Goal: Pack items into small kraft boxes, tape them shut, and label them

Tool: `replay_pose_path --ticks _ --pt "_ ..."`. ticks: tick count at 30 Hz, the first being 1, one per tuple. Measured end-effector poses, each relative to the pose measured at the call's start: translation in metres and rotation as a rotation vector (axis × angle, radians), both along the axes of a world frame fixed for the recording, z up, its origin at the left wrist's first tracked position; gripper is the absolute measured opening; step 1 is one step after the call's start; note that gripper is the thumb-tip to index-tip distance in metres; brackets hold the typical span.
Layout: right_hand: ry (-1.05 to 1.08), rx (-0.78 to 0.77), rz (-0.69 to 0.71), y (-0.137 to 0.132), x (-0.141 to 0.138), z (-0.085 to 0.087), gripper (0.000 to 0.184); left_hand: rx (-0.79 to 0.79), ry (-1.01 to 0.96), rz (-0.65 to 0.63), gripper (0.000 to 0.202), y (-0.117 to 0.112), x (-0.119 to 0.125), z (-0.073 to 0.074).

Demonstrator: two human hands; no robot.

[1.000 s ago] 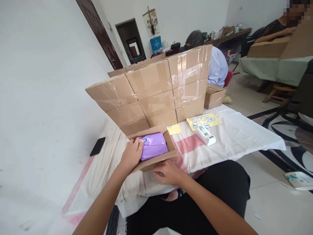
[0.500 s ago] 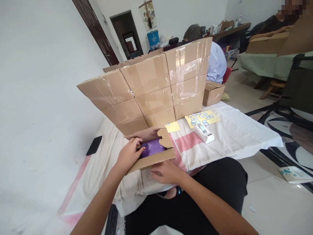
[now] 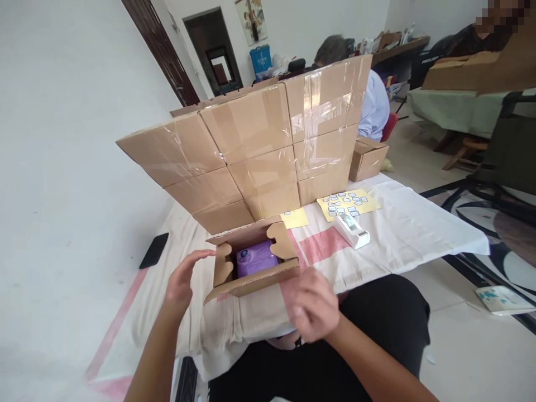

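Observation:
A small open cardboard box (image 3: 255,279) sits at the near edge of the cloth-covered table (image 3: 410,234), its flaps raised. Inside lies a purple packet (image 3: 256,258). My left hand (image 3: 182,280) hovers just left of the box, fingers stretched out, holding nothing. In front of the box, my right hand (image 3: 314,310) is lifted off it with fingers spread, slightly blurred, also holding nothing.
A stack of taped cardboard boxes (image 3: 259,151) stands behind the small box. A white tape dispenser (image 3: 350,230), a yellow sticker sheet (image 3: 347,204) and a yellow note (image 3: 294,218) lie to the right. A black phone (image 3: 154,250) lies left. Other people sit at the back.
Both hands have let go of the small box and pulled back from it. The side flaps now stand folded in over the purple packet.

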State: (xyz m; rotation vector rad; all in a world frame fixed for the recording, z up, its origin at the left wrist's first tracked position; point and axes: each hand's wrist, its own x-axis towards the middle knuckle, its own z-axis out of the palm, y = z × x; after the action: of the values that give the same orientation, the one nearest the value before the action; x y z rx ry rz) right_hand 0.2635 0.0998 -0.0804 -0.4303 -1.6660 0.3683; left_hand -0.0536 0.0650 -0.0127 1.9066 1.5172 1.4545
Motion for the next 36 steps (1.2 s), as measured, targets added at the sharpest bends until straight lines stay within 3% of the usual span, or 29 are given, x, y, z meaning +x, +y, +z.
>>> replay_pose_path --ticks 2,5,7,10,12,14,16,20,24,26,28,29,31,33,35,36 --pt "0.103 -0.087 -0.060 0.016 0.013 0.011 0.026 0.085 -0.053 0.009 0.113 -0.008 -0.011 -0.019" --pt "-0.052 -0.251 0.082 0.042 0.020 0.019 0.032 -0.090 0.026 -0.020 0.109 -0.017 -0.008 -0.032" --pt "-0.112 -0.314 0.131 0.051 0.015 0.016 0.028 -0.189 0.069 0.039 0.090 -0.017 0.003 -0.033" --pt "-0.050 -0.415 0.032 0.050 0.004 0.005 0.031 -0.135 0.021 0.240 0.065 -0.006 0.023 -0.029" --pt "0.012 -0.453 -0.034 0.048 -0.001 0.000 0.045 -0.092 0.004 0.279 0.076 0.003 0.031 -0.026" --pt "0.027 -0.438 -0.031 0.048 -0.002 -0.001 0.063 -0.106 0.027 0.216 0.089 0.009 0.034 -0.024" --pt "0.003 -0.407 0.013 0.051 0.000 -0.001 0.069 -0.108 0.064 0.189 0.086 0.010 0.033 -0.021" --pt "-0.008 -0.421 0.004 0.057 0.003 0.000 0.069 -0.109 0.389 0.188 0.032 0.001 0.028 -0.013" --pt "0.081 -0.487 -0.066 0.064 0.015 0.005 0.054 -0.037 0.763 0.196 0.041 -0.003 0.044 -0.002" --pt "0.165 -0.534 -0.151 0.075 0.031 0.015 0.037 0.056 0.859 0.254 0.037 -0.003 0.068 0.006" --pt "0.226 -0.592 -0.265 0.095 0.052 0.033 0.022 0.208 0.848 0.231 0.018 -0.002 0.105 0.012" --pt "0.242 -0.631 -0.321 0.108 0.065 0.043 0.018 0.293 0.806 0.141 0.010 0.000 0.127 0.013" --pt "0.230 -0.701 -0.368 0.138 0.090 0.061 0.016 0.445 0.648 -0.184 0.009 0.010 0.178 0.010" --pt "0.294 -0.743 -0.444 0.165 0.113 0.070 0.015 0.353 0.608 -0.390 0.009 0.033 0.232 -0.003" --pt "0.375 -0.759 -0.543 0.181 0.132 0.068 0.015 0.198 0.660 -0.441 0.037 0.071 0.279 -0.026" --pt "0.395 -0.772 -0.575 0.184 0.141 0.062 0.015 0.113 0.663 -0.408 0.056 0.093 0.297 -0.039"
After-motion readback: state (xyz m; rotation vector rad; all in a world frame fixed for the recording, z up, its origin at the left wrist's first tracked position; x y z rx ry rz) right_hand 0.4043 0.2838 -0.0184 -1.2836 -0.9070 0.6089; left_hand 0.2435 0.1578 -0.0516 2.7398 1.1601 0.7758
